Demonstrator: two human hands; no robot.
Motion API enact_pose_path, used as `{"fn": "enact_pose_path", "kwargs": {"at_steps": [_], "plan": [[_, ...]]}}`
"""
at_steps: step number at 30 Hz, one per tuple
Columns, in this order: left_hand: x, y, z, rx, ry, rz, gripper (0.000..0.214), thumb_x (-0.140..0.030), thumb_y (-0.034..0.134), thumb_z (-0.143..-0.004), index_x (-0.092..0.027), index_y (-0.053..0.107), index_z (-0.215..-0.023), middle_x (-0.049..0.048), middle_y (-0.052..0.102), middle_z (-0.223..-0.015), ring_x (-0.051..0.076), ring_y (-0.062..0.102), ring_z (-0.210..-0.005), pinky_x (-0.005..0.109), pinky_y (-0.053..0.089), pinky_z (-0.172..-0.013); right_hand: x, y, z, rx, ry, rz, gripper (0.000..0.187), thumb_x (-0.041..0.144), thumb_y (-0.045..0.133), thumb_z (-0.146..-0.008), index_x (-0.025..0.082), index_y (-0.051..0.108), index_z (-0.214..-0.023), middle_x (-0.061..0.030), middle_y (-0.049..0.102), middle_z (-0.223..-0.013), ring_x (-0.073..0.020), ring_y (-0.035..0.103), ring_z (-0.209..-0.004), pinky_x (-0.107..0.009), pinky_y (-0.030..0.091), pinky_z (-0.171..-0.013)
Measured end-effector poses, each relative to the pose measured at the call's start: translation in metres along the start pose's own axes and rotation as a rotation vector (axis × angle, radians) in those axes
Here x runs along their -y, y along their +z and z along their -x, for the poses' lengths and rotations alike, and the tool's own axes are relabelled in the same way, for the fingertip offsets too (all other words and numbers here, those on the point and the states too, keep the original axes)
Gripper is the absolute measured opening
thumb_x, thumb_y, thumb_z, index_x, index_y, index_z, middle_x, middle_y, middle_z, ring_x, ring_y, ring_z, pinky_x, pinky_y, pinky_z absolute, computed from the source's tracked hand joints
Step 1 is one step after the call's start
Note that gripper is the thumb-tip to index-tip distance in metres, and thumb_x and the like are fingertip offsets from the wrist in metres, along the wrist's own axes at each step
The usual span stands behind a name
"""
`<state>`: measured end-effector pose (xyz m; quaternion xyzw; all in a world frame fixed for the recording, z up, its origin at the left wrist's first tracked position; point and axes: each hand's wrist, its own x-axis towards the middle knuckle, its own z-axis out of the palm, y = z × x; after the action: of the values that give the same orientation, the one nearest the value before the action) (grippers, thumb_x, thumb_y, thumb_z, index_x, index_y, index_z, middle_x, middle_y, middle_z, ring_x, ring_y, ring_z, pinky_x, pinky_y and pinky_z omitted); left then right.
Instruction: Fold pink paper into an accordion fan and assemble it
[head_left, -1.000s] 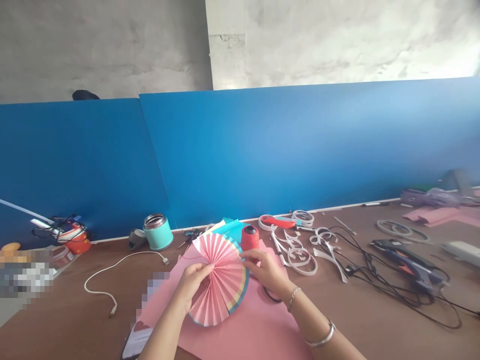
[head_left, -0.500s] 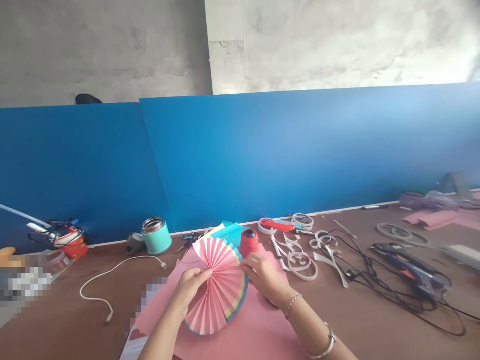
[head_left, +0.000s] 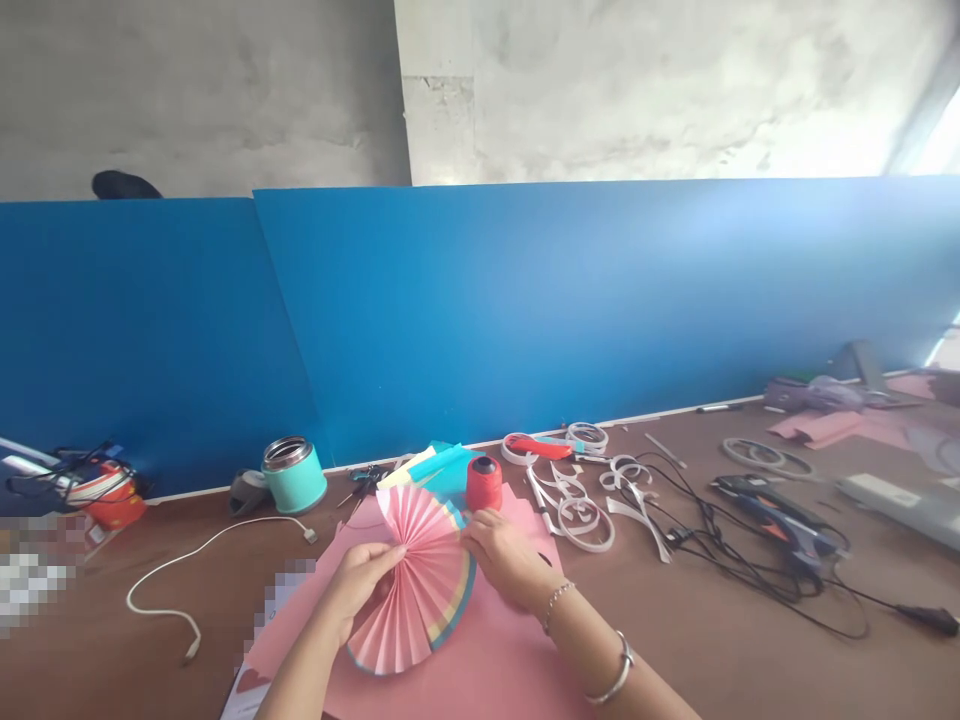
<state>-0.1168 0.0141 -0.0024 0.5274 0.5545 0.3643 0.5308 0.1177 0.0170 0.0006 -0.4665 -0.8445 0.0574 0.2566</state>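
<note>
A pleated pink paper fan (head_left: pixel 420 590) with a blue and yellow band along its rim is spread into most of a circle. My left hand (head_left: pixel 365 578) pinches it at the centre, where the folds meet. At the fan's right edge, the fingers of my right hand (head_left: pixel 504 553) are closed on the rim, their tips partly hidden. Beneath lie pink paper sheets (head_left: pixel 517 665). Just behind my right hand stands a red spool of thread (head_left: pixel 484 484). Blue-green paper (head_left: pixel 442 468) and a pale yellow sheet (head_left: pixel 401 473) lie behind the fan.
Left of the paper are a turquoise metal-lined cup (head_left: pixel 294 477) and a white USB cable (head_left: pixel 161 612). White tape strips (head_left: pixel 585 520) curl to the right, near a glue gun (head_left: pixel 780 520) and tangled black cords (head_left: pixel 720 560). A blue partition (head_left: pixel 570 310) closes the back.
The camera has turned a little to the right, so everything sits further left in view. Both hands keep their hold on the fan, which looks almost the same.
</note>
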Motion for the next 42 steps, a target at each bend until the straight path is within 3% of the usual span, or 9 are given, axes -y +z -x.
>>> {"fn": "enact_pose_path", "kwargs": {"at_steps": [3,5,8,11,14,17,23,37,42], "plan": [[0.005,-0.007,-0.002,-0.035,-0.021,-0.235,0.043,-0.058,0.063,-0.065,-0.016,0.06,-0.056,-0.0015,0.051,-0.047,0.015,0.048,-0.048,0.025,0.028,-0.051,0.0,0.007,0.0,0.012,-0.034,0.058,0.027,0.013,0.04,-0.092,0.017,0.058,-0.073,-0.0041,0.057,-0.079,-0.0162,0.051,-0.076,-0.027,0.037,-0.067],[0.004,-0.008,-0.002,-0.173,0.018,-0.497,0.038,-0.051,0.061,-0.069,-0.019,0.054,-0.049,-0.0011,0.049,-0.044,0.017,0.05,-0.047,0.027,0.029,-0.051,0.001,0.01,0.0,0.038,-0.07,0.106,0.026,0.011,0.041,-0.09,0.016,0.057,-0.07,-0.0039,0.057,-0.077,-0.016,0.049,-0.073,-0.027,0.035,-0.064],[-0.002,-0.001,0.0,-0.398,0.31,-0.742,0.018,-0.035,0.058,-0.074,-0.022,0.062,-0.062,0.0032,0.065,-0.067,0.022,0.06,-0.069,0.03,0.038,-0.064,0.004,0.012,0.0,0.057,-0.127,0.145,0.023,0.009,0.044,-0.087,0.017,0.055,-0.068,-0.0035,0.055,-0.074,-0.0161,0.047,-0.072,-0.028,0.032,-0.061],[-0.006,0.014,0.002,-0.265,0.569,-0.812,0.014,-0.026,0.056,-0.076,-0.022,0.07,-0.079,0.0065,0.069,-0.085,0.025,0.059,-0.089,0.033,0.04,-0.081,0.006,0.012,0.0,0.036,-0.151,0.133,0.023,0.009,0.043,-0.087,0.017,0.055,-0.069,-0.0036,0.054,-0.073,-0.0163,0.045,-0.071,-0.028,0.031,-0.061],[-0.004,0.026,0.003,-0.171,0.534,-0.845,0.016,-0.017,0.057,-0.074,-0.02,0.071,-0.081,0.0077,0.069,-0.084,0.025,0.059,-0.087,0.034,0.042,-0.078,0.006,0.013,0.0,0.018,-0.166,0.109,0.026,0.009,0.04,-0.089,0.017,0.056,-0.069,-0.0038,0.052,-0.072,-0.0166,0.044,-0.07,-0.029,0.031,-0.062],[-0.002,0.03,0.003,-0.181,0.522,-0.86,0.014,-0.018,0.057,-0.076,-0.02,0.071,-0.077,0.0079,0.066,-0.082,0.025,0.058,-0.086,0.033,0.042,-0.075,0.005,0.013,0.001,0.017,-0.172,0.101,0.027,0.008,0.04,-0.089,0.017,0.056,-0.069,-0.0039,0.052,-0.071,-0.0166,0.043,-0.07,-0.029,0.031,-0.062],[-0.001,0.03,0.002,-0.157,0.575,-0.791,0.019,-0.018,0.052,-0.08,-0.021,0.07,-0.078,0.0071,0.066,-0.081,0.024,0.058,-0.086,0.034,0.042,-0.075,0.006,0.013,0.001,-0.001,-0.184,0.086,0.026,0.009,0.039,-0.089,0.017,0.057,-0.073,-0.0044,0.054,-0.074,-0.0169,0.044,-0.072,-0.028,0.032,-0.063],[0.004,0.028,-0.001,-0.137,0.449,-0.77,0.011,-0.022,0.053,-0.075,-0.02,0.063,-0.072,0.0069,0.065,-0.08,0.025,0.057,-0.085,0.035,0.041,-0.075,0.01,0.011,0.003,0.009,-0.189,0.065,0.023,0.01,0.041,-0.088,0.018,0.057,-0.074,-0.004,0.057,-0.076,-0.0167,0.047,-0.073,-0.027,0.034,-0.065],[0.006,0.029,-0.002,-0.127,0.441,-0.755,0.011,-0.017,0.052,-0.073,-0.02,0.06,-0.067,0.0049,0.063,-0.078,0.024,0.056,-0.083,0.032,0.04,-0.072,0.007,0.013,0.002,0.055,-0.12,0.042,0.024,0.01,0.042,-0.088,0.017,0.056,-0.07,-0.0031,0.058,-0.073,-0.0153,0.048,-0.07,-0.026,0.035,-0.066]]}}
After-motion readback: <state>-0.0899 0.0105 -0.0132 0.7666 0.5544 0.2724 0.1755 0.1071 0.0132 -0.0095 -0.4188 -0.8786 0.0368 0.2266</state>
